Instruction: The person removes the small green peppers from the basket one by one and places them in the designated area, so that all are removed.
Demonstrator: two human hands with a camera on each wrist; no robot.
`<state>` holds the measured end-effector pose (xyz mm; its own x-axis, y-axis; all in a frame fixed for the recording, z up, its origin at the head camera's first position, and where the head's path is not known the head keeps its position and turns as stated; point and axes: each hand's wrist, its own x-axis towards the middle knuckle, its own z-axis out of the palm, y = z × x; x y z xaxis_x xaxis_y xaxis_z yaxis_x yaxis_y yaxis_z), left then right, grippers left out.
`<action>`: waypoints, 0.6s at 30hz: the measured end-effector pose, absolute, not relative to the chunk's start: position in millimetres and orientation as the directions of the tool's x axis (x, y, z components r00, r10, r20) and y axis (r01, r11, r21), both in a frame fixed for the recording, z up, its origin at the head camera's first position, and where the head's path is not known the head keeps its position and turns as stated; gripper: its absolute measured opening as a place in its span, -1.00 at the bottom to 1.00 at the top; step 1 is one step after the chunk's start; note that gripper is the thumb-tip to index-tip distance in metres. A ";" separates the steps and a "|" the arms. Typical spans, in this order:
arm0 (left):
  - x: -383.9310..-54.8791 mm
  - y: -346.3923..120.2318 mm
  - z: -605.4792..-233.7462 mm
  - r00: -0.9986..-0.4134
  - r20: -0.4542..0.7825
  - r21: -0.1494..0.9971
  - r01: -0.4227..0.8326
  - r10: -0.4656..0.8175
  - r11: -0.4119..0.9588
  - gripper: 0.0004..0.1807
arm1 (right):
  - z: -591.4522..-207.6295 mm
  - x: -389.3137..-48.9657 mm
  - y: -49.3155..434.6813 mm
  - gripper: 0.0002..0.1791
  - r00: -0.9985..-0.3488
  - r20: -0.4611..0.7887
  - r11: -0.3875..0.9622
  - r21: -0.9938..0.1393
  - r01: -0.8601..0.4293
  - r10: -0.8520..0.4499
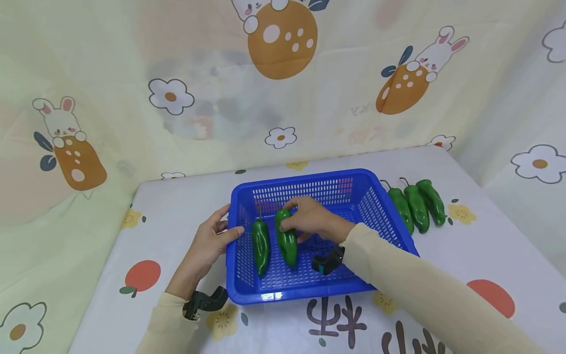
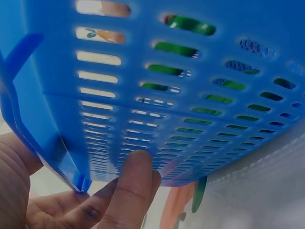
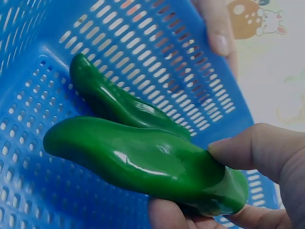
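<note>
Right hand point(image 1: 311, 219) has a green pepper point(image 1: 289, 248) pinched just below mid-frame, left hand point(image 1: 213, 242) grips the blue basket point(image 1: 305, 290) over left.

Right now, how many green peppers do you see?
5. One green pepper lies in the blue basket; a second pepper, beside it, is held by the right hand. Three more peppers lie on the table, right of the basket. The right sleeve may hide others.

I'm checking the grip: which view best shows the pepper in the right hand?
The right wrist view: the pepper looks largest there, pinched by the right hand. The head shows it smaller, partly covered; the left wrist, green through the basket, pepper uncertain.
</note>
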<state>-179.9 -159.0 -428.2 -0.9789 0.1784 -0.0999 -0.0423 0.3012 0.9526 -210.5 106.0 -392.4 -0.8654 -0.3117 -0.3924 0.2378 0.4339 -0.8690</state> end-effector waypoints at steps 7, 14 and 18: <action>-180.8 -158.5 -428.0 -0.976 -0.112 0.950 -0.050 0.186 0.310 -0.17 | -378.0 -206.2 124.6 -0.31 -0.885 -0.366 0.414 -0.881 0.229 -0.289; -179.8 -159.1 -425.9 -0.976 -0.121 0.949 -0.061 0.179 0.309 -0.17 | -364.4 -201.1 148.1 -0.29 -0.900 -0.330 0.405 -0.892 0.200 -0.283; -180.1 -157.5 -424.9 -0.978 -0.116 0.945 -0.054 0.175 0.324 -0.17 | -357.2 -196.3 163.8 -0.26 -0.910 -0.311 0.409 -0.894 0.182 -0.275</action>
